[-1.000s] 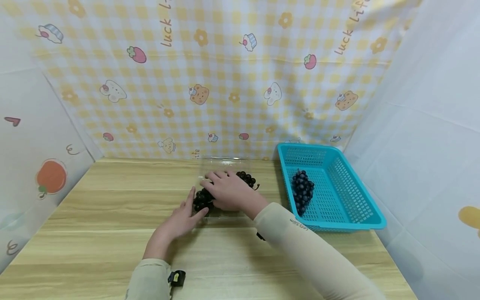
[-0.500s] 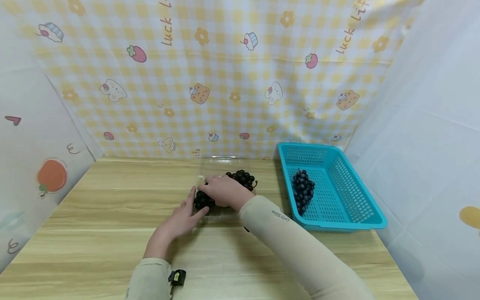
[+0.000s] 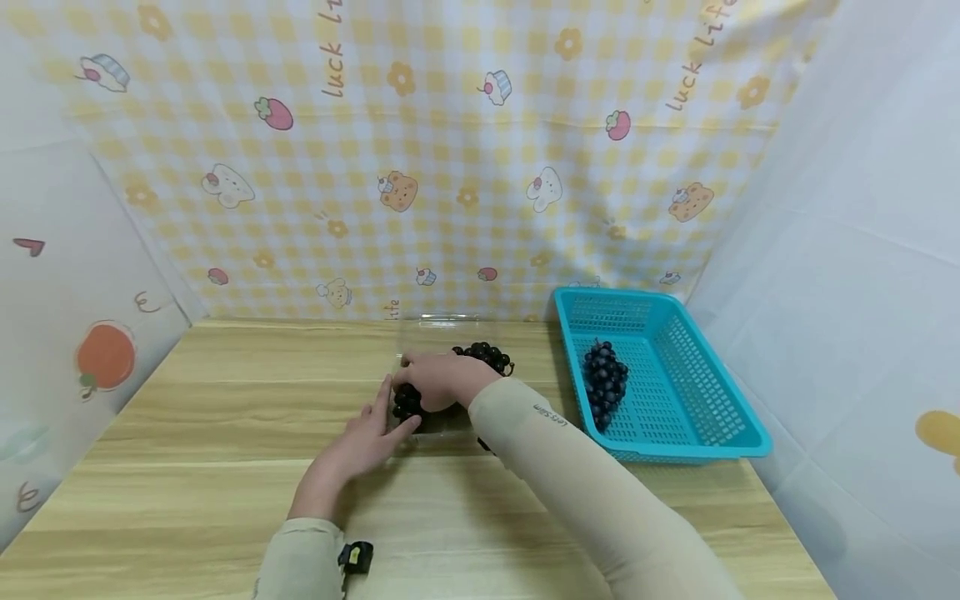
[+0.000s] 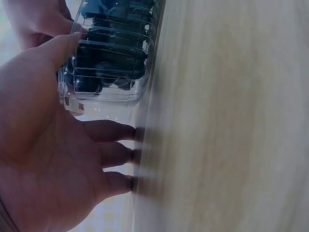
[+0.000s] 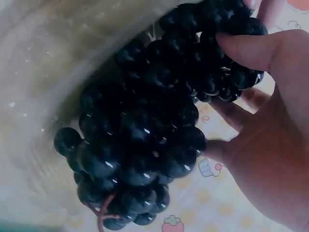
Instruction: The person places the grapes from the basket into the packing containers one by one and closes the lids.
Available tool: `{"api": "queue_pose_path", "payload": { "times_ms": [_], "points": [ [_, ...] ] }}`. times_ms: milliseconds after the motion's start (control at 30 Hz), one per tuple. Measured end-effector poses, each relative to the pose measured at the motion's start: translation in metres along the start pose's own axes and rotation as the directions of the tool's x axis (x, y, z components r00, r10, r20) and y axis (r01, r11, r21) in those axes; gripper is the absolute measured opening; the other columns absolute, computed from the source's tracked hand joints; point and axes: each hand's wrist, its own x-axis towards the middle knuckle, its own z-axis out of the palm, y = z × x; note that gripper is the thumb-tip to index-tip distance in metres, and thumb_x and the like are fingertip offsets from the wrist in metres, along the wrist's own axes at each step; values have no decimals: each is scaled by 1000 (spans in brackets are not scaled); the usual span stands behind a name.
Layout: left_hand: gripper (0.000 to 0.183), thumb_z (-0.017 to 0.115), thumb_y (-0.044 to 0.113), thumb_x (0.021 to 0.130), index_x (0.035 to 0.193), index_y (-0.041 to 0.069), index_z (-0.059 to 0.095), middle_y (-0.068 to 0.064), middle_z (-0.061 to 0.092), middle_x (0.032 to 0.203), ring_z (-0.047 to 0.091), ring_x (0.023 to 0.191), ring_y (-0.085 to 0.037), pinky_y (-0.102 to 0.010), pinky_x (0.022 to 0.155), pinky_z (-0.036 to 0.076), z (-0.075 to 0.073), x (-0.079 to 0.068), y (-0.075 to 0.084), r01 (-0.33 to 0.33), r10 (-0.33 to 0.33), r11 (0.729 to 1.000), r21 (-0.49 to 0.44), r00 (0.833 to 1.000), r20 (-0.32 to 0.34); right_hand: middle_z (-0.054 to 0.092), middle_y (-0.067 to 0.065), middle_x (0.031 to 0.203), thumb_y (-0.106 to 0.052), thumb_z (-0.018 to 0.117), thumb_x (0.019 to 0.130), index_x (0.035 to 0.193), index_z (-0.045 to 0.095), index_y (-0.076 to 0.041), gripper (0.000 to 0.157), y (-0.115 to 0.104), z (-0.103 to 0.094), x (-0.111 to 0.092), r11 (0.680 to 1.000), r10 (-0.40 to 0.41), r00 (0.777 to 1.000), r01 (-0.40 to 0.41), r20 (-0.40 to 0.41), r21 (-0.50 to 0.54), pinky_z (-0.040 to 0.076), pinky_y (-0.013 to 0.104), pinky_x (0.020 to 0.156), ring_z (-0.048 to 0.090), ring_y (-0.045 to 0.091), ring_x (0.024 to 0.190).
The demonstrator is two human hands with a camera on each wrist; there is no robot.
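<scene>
On the wood-grain table (image 3: 225,417), your right hand (image 3: 435,379) curls round a bunch of glossy, round dark grapes (image 5: 145,140) inside the ribbed clear plastic box (image 4: 108,58). Your left hand (image 3: 367,437) lies flat-fingered against that box's near wall, thumb touching.

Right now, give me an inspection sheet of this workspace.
Surface: wooden table, bare wood round the work.
Job's things: dark grapes in a clear box; a second bunch lies in the blue basket.
Clutter: nothing seen.
Hands: right hand grips the grapes in the box; left hand rests open against the box's near side, fingertips on the table.
Cables: nothing seen.
Surroundings: checked cartoon backdrop, white sheet on the right.
</scene>
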Motion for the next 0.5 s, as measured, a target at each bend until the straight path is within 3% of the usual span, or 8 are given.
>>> {"api": "queue_pose_path", "payload": {
  "times_ms": [67,167,400,500],
  "points": [
    [106,45,74,104,171,13,-11,-40,14,171,12,154,-69,-85,119,23,1,0,1,-3,3,1000,1,1000,-1,30,5,175,-12,62,105,155,54,-41,58,1,-1,0,1000,-3,1000,3,13,30,55,50,109,55,24,145],
    [109,47,75,102,172,12,-10,-40,15,171,13,155,-69,-84,119,23,2,0,2,-6,6,1000,1,1000,-7,31,6,171,-14,61,104,155,55,-41,58,1,-1,1,996,21,999,-24,46,81,55,40,99,54,21,137],
    [110,48,73,103,171,10,-11,-46,15,167,16,153,-71,-83,120,25,1,-1,4,-7,7,1000,18,1000,-12,28,5,175,-31,60,107,163,41,-40,60,-8,-1,5,991,101,993,-106,60,87,36,64,126,58,23,143],
    [109,45,74,103,171,12,-13,-46,15,168,14,153,-71,-83,119,25,0,-2,4,0,0,1000,13,1000,-4,34,7,171,-37,64,107,162,40,-32,60,-8,0,7,992,103,995,-103,0,73,46,56,120,60,22,140]
  ]
}}
